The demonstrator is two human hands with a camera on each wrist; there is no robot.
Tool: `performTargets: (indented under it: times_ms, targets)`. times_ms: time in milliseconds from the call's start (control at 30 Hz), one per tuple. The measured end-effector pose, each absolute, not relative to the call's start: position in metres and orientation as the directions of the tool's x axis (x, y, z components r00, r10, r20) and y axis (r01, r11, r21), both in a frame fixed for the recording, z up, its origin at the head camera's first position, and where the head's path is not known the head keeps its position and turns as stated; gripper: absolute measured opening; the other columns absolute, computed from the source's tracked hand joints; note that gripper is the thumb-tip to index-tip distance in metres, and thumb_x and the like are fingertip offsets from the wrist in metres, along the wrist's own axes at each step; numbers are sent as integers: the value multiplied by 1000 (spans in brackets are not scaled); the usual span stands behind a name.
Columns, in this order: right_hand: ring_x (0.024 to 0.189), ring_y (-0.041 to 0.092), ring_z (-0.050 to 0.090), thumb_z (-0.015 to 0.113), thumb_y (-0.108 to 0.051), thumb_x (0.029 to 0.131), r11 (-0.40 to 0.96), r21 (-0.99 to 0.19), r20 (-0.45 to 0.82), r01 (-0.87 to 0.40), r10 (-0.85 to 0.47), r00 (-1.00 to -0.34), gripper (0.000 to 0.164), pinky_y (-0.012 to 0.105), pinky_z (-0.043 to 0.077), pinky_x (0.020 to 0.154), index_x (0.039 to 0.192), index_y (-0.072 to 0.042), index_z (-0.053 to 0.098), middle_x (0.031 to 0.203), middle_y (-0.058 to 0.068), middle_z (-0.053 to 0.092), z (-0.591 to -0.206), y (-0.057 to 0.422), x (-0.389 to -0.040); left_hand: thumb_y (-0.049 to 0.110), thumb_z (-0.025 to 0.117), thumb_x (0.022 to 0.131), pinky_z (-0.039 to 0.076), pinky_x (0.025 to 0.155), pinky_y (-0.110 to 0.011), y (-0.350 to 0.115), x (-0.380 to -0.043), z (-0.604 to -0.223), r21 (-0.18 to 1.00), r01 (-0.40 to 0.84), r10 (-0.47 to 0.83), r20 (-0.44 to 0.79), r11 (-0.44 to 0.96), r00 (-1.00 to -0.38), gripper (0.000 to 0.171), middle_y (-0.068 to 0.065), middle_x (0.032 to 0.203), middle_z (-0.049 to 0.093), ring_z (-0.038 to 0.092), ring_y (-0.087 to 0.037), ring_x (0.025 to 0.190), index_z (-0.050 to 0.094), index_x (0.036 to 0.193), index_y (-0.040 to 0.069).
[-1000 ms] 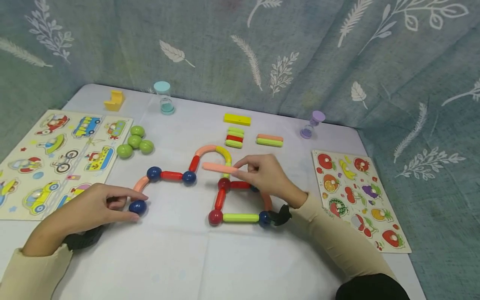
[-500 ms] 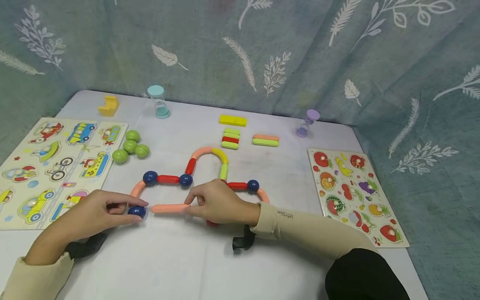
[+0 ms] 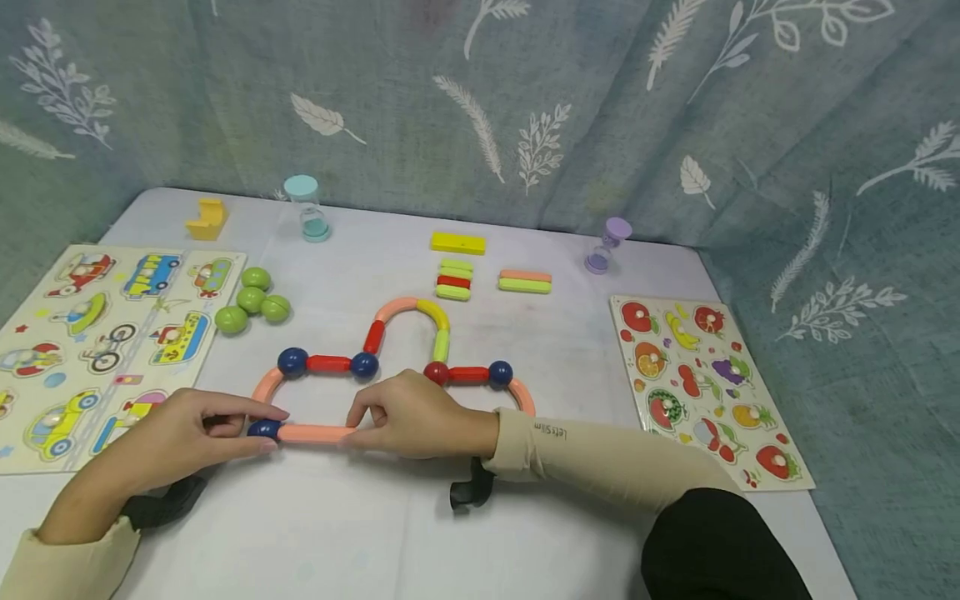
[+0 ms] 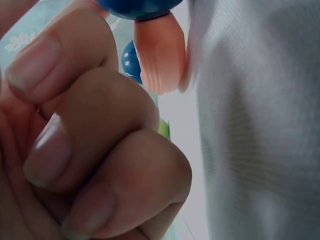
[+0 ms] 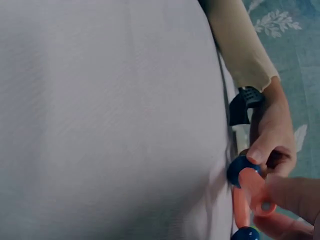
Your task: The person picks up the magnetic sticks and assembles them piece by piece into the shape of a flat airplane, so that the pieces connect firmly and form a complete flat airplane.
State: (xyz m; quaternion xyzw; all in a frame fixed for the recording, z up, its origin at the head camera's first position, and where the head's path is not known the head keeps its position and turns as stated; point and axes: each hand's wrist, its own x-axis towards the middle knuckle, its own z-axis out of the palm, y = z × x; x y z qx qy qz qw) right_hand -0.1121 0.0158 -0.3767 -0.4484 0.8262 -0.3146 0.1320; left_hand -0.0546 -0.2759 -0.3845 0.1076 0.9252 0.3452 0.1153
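On the left, my left hand pinches a blue ball between thumb and index finger. A curved orange stick runs from that ball up to another blue ball. My right hand pinches the right end of a straight orange stick, whose left end meets the held ball. In the right wrist view the stick sits against the blue ball. A chain of red sticks, balls and a coloured arch continues to the right. The right hand and sleeve hide its lower right part.
Green balls lie beside the vehicle puzzle board at left. Short sticks and a yellow block lie at the back. Two hourglasses, teal and purple, stand behind. A fruit puzzle board lies at right.
My right hand has carried the straight orange stick left and down, from beside the arch to the blue ball. My left hand has kept its pinch on that ball.
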Motion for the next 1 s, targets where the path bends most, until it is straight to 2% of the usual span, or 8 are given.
performTargets:
  times_ms: [133,233,333,600,733,1000]
  targets:
    - [45,0,42,70,-44,81,391,-605,25,-694,-861,-508,18,18,33,48,91,-29,68,50,-12,45,-374,16,-113,43,76,73,30,44,-26,-277,-54,-384,675,126,291,-137,727,-947,31,7,56,38,40,-13,51,70,102,34]
    - [46,0,44,69,-45,82,423,-567,-31,-707,-869,-495,23,19,34,46,97,-29,68,53,-13,48,-367,20,-118,42,76,74,30,44,-25,-278,-55,-385,679,147,308,-122,719,-944,30,8,55,39,40,-12,51,70,102,34]
    - [46,3,45,68,-47,82,465,-531,-60,-708,-855,-516,28,21,34,44,101,-27,68,55,-11,49,-356,23,-129,41,76,74,31,45,-25,-279,-56,-386,683,155,314,-115,714,-942,30,8,56,40,42,-11,51,70,103,34]
    - [50,6,44,69,-42,83,529,-410,19,-743,-810,-587,28,22,31,45,105,-24,69,57,-8,49,-348,19,-164,39,77,74,33,45,-24,-282,-54,-388,713,135,312,-122,688,-942,31,6,60,47,45,-12,55,70,104,31]
    - [51,6,45,68,-38,84,547,-383,-13,-744,-809,-588,27,22,32,46,108,-25,68,56,-9,50,-352,17,-168,39,76,75,34,45,-24,-283,-53,-388,719,129,308,-123,683,-943,31,6,63,49,46,-12,56,69,104,31]
    - [55,6,46,67,-34,85,524,-337,20,-782,-826,-563,21,23,35,49,103,-23,69,56,-10,50,-339,10,-179,41,75,76,34,47,-24,-284,-52,-387,718,119,306,-137,686,-942,31,5,64,49,46,-12,57,68,105,31]
